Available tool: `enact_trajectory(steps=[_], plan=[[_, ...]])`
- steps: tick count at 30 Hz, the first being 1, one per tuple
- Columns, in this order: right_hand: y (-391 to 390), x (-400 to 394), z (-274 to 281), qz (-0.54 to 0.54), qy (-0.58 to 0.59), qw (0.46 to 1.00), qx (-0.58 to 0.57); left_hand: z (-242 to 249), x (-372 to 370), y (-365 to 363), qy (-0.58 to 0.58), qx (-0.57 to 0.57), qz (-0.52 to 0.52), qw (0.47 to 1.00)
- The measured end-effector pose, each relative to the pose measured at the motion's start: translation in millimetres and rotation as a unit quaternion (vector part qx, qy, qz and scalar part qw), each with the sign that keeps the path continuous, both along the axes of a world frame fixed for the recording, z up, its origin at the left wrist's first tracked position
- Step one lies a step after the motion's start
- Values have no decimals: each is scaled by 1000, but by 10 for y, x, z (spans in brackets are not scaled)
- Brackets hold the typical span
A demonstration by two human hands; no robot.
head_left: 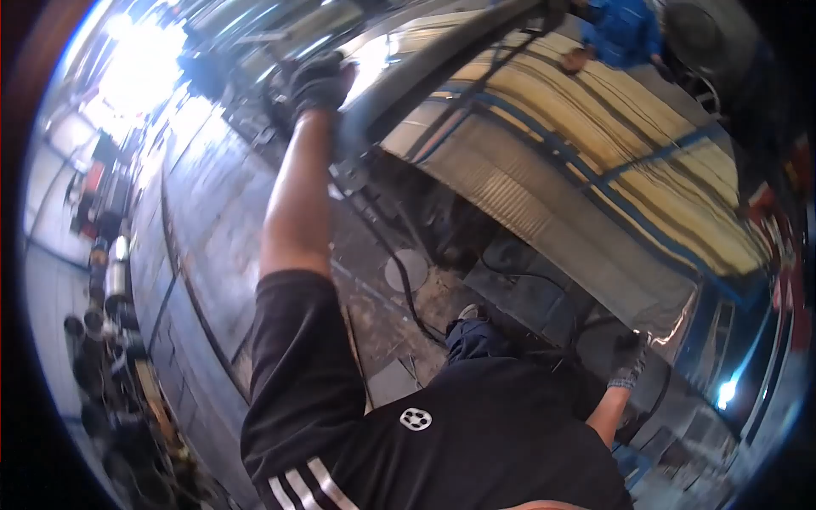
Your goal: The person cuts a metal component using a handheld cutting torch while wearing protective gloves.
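Left hand (319,82), gloved, arm stretched out, fingers closed around a long metal bar (442,64) that runs diagonally across the top of a large ribbed panel (595,144) with blue stripes. Right hand (629,361), also gloved, sits low by the panel's shiny lower edge; grip there can't be told. A black cable (399,272) trails over the floor (212,204). Another person in a blue top (625,30) is at the panel's far side.
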State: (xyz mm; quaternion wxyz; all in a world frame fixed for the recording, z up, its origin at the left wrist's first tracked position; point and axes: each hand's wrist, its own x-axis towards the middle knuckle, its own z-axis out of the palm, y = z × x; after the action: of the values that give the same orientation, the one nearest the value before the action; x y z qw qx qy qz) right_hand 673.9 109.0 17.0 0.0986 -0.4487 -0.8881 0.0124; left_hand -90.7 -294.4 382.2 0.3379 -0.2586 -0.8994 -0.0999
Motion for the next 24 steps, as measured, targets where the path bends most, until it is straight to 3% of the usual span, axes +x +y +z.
enact_trajectory(steps=[2, 3, 5, 7, 11, 13, 14, 16, 18, 19, 20, 21, 22, 24], plan=[[102, 160, -29, 83, -79, 990, 83, -174, -37, -73, 5, -23, 13, 1000], [278, 370, -290, 128, 21, 989, 75, -174, 33, -85, -5, -66, 34, 997], [566, 645, -583, 132, 42, 987, 75, 16, 388, -66, -20, -69, 52, 996], [786, 936, -847, 120, -21, 987, 108, -33, 293, -51, -47, -103, 60, 992], [1324, 1306, -1288, 144, -158, 951, 222, -92, 336, -10, -55, -62, 71, 994], [1276, 1185, -1269, 102, -42, 980, 167, -259, 438, 38, -22, 2, 46, 999], [1316, 1210, -1403, 87, 190, 975, -77, -243, 551, 5, -9, -3, 45, 999], [1382, 1158, -1500, 66, 398, 858, -317, -233, 598, -49, -5, 9, 27, 1000], [1403, 1287, -1440, 153, 258, 952, -64, -233, 513, -21, -25, 0, 35, 999], [1356, 1391, -1386, 188, 176, 964, 66, -238, 490, -11, -47, -10, 42, 998], [1297, 1444, -1330, 183, 177, 965, 65, -250, 486, -10, -36, -7, 41, 998], [1242, 1480, -1267, 209, 30, 962, 171, -273, 478, -8, -35, -9, 36, 999], [1191, 1497, -1205, 229, -118, 928, 270, -290, 489, -1, -30, -5, 27, 999], [1116, 1466, -1119, 247, -401, 768, 433, -220, 557, 33, -33, -21, 27, 999]])
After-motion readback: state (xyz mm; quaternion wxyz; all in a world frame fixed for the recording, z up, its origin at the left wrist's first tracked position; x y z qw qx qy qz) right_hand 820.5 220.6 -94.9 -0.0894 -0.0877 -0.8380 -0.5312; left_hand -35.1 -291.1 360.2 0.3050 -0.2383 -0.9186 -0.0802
